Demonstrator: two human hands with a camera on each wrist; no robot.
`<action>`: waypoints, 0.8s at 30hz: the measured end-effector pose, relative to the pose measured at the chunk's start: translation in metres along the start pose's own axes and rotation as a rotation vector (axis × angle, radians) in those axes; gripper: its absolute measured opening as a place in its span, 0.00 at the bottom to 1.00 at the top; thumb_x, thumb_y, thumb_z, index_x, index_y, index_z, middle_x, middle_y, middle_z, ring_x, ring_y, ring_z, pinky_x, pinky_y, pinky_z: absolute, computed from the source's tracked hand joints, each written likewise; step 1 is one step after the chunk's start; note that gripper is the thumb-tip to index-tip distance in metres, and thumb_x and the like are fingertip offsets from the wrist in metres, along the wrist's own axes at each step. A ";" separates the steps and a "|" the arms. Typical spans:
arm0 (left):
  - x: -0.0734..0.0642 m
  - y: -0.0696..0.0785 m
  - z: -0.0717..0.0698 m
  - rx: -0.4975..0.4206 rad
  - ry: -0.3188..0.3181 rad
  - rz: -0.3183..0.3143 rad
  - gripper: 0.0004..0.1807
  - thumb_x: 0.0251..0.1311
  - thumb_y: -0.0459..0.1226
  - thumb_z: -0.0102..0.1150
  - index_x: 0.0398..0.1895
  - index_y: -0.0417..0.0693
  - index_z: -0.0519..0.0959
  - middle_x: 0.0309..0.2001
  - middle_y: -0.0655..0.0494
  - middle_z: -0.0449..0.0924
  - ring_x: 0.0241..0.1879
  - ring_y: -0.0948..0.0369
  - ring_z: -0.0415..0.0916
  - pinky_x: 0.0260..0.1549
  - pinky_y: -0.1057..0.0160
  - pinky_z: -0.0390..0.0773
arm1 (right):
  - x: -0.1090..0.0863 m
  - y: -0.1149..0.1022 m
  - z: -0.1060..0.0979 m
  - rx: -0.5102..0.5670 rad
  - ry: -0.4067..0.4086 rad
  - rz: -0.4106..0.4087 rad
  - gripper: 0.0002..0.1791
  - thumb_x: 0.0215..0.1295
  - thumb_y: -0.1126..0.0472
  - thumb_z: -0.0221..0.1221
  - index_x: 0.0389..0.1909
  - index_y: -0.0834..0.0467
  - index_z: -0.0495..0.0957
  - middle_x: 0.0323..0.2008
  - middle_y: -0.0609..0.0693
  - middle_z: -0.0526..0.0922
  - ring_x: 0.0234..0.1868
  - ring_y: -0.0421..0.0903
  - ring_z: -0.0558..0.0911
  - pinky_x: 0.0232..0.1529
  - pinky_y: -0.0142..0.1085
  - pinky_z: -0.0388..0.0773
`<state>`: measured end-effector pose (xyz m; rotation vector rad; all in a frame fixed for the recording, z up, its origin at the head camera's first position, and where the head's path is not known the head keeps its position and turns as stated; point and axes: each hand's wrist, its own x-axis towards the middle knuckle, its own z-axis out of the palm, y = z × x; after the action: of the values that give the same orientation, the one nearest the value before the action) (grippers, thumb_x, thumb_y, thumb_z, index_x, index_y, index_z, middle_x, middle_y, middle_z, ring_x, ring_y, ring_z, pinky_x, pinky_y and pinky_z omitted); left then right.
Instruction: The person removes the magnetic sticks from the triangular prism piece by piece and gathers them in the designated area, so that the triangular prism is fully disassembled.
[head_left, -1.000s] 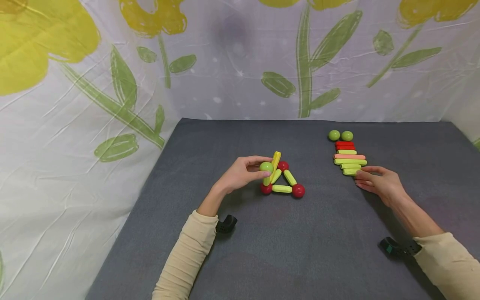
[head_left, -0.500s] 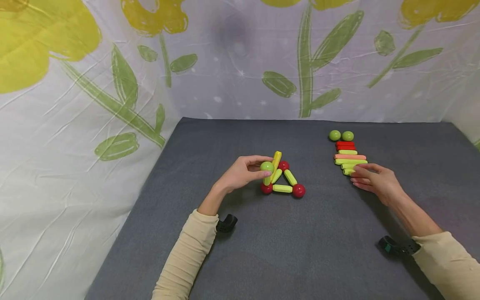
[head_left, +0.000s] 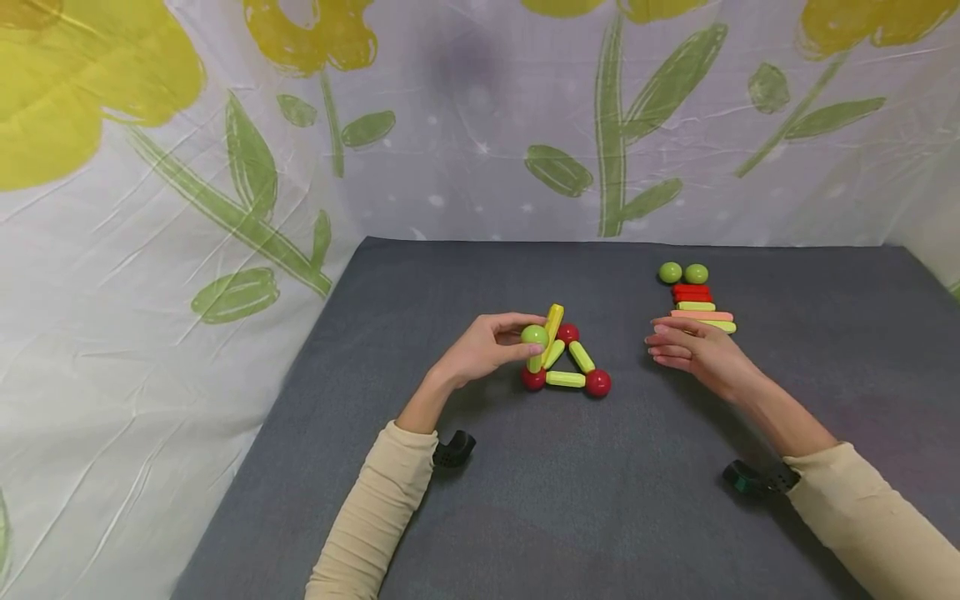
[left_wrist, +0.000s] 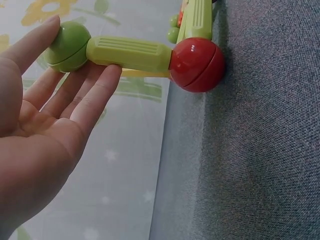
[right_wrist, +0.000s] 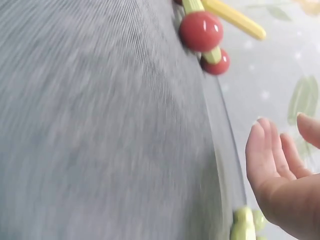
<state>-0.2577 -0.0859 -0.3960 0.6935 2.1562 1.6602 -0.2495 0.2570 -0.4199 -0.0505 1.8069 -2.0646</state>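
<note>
A triangle of light-green rods (head_left: 566, 379) joined by red balls (head_left: 597, 382) lies on the dark table. From its near-left red ball (left_wrist: 197, 65) rises a short light-green rod (left_wrist: 132, 52) topped by a green ball (left_wrist: 67, 45). My left hand (head_left: 491, 346) pinches that green ball between thumb and fingers. A yellow rod (head_left: 554, 323) slants upward from the same corner. Over the table, right of the triangle, hovers my right hand (head_left: 705, 354); in the right wrist view this hand (right_wrist: 287, 185) has extended fingers, thumb apart, and nothing in it.
Beyond my right hand lies a row of loose rods: red rods (head_left: 692, 293), a short light-green rod (head_left: 696, 307), a pink rod (head_left: 705, 316) and a longer light-green one (head_left: 723, 327). Two green balls (head_left: 683, 273) sit behind them. My hand hides the row's near end.
My right hand has moved left from the near end of the rod row, toward the triangle. My left hand stays on the green ball.
</note>
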 end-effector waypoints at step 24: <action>0.001 -0.003 0.001 -0.016 -0.008 0.006 0.23 0.63 0.35 0.61 0.61 0.41 0.74 0.53 0.50 0.77 0.48 0.58 0.78 0.48 0.54 0.77 | 0.056 -0.004 0.102 -0.311 -0.183 -0.044 0.30 0.72 0.56 0.53 0.66 0.70 0.59 0.57 0.67 0.70 0.56 0.58 0.75 0.55 0.47 0.71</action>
<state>-0.2589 -0.0854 -0.3988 0.7014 2.1349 1.6730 -0.2737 0.1431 -0.4123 -0.3555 2.0059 -1.7256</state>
